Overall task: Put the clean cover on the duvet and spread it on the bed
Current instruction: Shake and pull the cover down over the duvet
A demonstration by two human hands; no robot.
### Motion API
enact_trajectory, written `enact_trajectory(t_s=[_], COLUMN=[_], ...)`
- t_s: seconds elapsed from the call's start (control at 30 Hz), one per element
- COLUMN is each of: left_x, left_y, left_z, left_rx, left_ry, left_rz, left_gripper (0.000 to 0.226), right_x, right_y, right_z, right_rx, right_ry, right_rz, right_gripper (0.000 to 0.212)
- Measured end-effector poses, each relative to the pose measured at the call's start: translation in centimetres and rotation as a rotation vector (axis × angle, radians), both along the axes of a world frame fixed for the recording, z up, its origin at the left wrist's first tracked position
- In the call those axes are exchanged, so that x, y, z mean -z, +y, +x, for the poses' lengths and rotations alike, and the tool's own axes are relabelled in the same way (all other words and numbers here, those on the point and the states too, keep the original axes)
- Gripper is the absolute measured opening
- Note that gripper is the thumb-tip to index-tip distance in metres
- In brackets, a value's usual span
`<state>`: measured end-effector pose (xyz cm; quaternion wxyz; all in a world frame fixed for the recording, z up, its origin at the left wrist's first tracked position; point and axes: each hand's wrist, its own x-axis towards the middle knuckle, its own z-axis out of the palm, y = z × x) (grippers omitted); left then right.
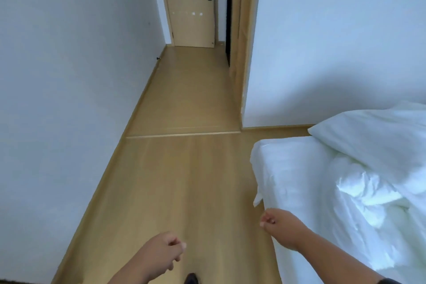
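Nearest the lens: dark shoe tip (191,279) showing at bottom edge, on wood floor (184,180). Standing in the aisle beside the bed (288,163), facing the corridor and closed door (191,4).

Duvet (378,193) lying bunched and crumpled on the mattress at right, not spread flat; pillow (368,127) resting just beyond it toward the wall. All white fabric, so cannot tell whether the heap is bare duvet, cover, or both. Sheet corner hanging loose off the near bed corner.

Progress, judged: looking early. Nothing spread, nothing being held; covering and spreading appearing still to do.

Left hand (164,252) hanging over the floor, fingers curled into a loose fist, holding nothing, touching nothing. Right hand (280,222) likewise loosely clenched, empty, hovering just beside the bed edge, near the hanging sheet corner but apart from it. Dark band showing at right wrist, bottom edge.
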<state>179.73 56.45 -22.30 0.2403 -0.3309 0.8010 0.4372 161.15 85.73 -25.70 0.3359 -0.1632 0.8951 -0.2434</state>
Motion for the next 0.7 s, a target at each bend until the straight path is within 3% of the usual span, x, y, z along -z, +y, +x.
enact_trajectory(t_s=[0.23, 0.5, 0.7], left_x=[0.0, 2.2, 3.7], left_y=[-5.9, 0.9, 5.2], left_z=[-21.0, -39.8, -51.5], left_rx=[0.406, 0.830, 0.893], left_ry=[0.018, -0.013, -0.131], left_rz=[-0.012, 0.011, 0.000], left_gripper=[0.018, 0.017, 0.018], right_x=[-0.5, 0.9, 4.8], right_y=[-0.9, 5.9, 11.4], right_z=[-8.2, -13.6, -22.3], right_rx=[0.395, 0.790, 0.865], right_ry=[-0.006, -0.047, -0.120], right_rz=[-0.009, -0.006, 0.052], right_gripper=[0.012, 0.014, 0.008])
